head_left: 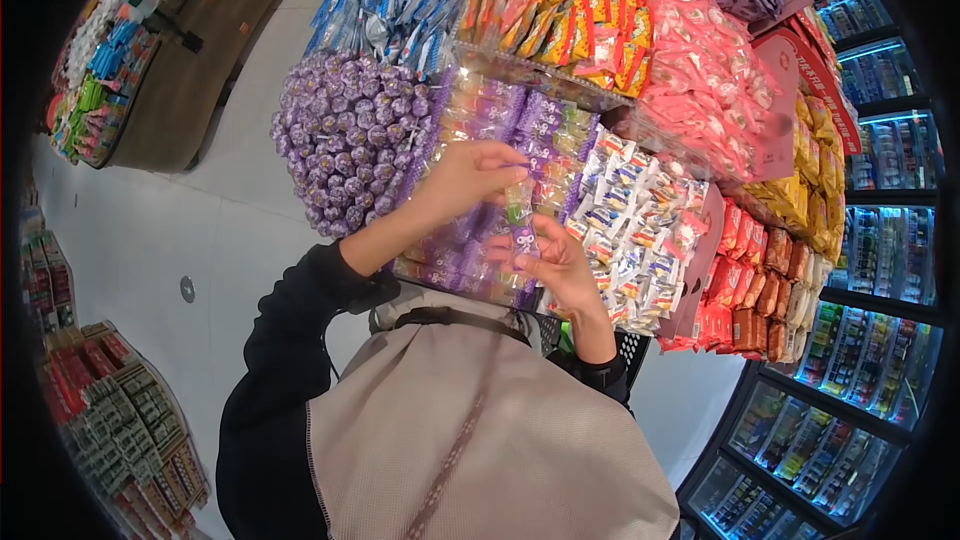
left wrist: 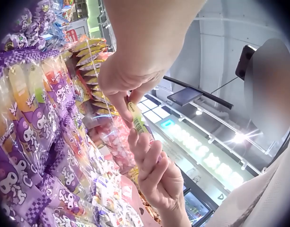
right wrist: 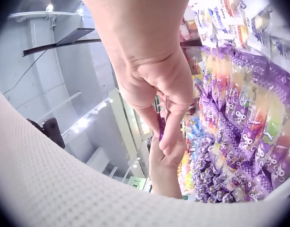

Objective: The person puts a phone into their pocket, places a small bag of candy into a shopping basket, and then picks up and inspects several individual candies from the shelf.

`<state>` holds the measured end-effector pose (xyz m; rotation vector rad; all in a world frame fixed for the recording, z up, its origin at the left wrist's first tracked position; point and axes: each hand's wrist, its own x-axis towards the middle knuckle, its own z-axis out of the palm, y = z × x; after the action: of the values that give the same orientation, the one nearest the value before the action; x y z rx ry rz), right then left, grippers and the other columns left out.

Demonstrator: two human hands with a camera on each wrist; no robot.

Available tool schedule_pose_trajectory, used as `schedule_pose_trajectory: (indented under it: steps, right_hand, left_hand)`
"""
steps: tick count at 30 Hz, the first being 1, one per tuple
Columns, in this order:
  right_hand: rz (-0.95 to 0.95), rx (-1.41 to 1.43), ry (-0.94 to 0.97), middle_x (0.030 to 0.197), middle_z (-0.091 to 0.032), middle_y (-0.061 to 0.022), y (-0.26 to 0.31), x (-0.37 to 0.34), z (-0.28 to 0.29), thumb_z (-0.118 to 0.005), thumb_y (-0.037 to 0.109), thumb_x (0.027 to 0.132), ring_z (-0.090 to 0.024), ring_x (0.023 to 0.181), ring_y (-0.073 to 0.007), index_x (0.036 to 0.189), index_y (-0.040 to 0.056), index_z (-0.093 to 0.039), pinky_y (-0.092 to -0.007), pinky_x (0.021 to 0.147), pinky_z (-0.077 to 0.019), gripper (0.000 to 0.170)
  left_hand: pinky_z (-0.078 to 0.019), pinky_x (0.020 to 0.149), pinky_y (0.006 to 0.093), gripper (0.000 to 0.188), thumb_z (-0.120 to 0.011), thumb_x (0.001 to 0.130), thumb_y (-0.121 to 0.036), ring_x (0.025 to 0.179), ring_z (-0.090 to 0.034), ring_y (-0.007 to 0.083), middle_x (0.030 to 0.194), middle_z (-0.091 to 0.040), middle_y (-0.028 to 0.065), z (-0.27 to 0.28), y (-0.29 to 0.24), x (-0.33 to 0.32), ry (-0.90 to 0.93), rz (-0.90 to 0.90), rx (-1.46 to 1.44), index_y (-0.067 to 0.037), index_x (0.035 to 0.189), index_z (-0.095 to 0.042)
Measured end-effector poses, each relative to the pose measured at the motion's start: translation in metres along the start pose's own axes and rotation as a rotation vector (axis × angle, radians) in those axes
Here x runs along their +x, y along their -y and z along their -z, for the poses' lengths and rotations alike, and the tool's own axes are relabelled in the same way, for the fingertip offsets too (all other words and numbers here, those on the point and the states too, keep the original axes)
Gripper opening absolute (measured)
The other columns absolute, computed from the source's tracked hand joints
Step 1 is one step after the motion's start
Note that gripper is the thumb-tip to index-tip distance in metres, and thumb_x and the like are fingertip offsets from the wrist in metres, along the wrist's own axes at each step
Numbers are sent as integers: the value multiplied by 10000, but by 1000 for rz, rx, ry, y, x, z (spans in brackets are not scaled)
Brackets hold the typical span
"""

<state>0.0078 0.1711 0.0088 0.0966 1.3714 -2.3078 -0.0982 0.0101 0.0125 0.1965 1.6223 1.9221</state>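
Beige woven cloth [head_left: 480, 440] is filling the near foreground. Beyond it, the left hand [head_left: 468, 177] is pinching the upper end of a slim purple-and-clear plastic packet [head_left: 517, 210] with greenish filling; the right hand [head_left: 562, 262] is gripping its lower end, above matching purple packets [head_left: 478, 100]. Its wrapper is showing a barcode [left wrist: 137, 125] and a white-faced cartoon character [head_left: 525, 237]; smaller lettering [left wrist: 132, 108] is proving unreadable.
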Motion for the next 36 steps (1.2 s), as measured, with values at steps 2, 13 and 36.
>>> schedule_pose_trajectory:
  steps: [2, 13, 36]
  right_hand:
    - [12, -29, -17, 1096, -539, -241, -1, 1, 4, -534, -15, 820, -570, 987, -318, 1210, 49, -374, -326, 779, -496, 427]
    - [2, -60, -26, 1094, -541, -236, 0, 2, 6, -520, -24, 824, -564, 998, -314, 1202, 62, -379, -356, 812, -494, 413]
    - [108, -52, -378, 858, -600, -152, 36, 24, 29, -485, 146, 888, -641, 773, -287, 974, -50, -530, -258, 613, -558, 219]
  left_hand:
    - [-466, 591, 192, 189, -611, 808, -145, 704, -565, 50, 821, -633, 20, 1, -3, -2, 7, -14, 32, -34, 961, -593]
    - [-461, 570, 169, 139, -613, 811, -141, 654, -538, 15, 740, -602, -35, 0, -5, -2, -9, -30, 13, -50, 914, -590]
    - [-543, 671, 257, 104, -556, 830, -44, 760, -582, 89, 799, -598, 27, 19, 4, 9, -33, -24, -114, -25, 922, -514]
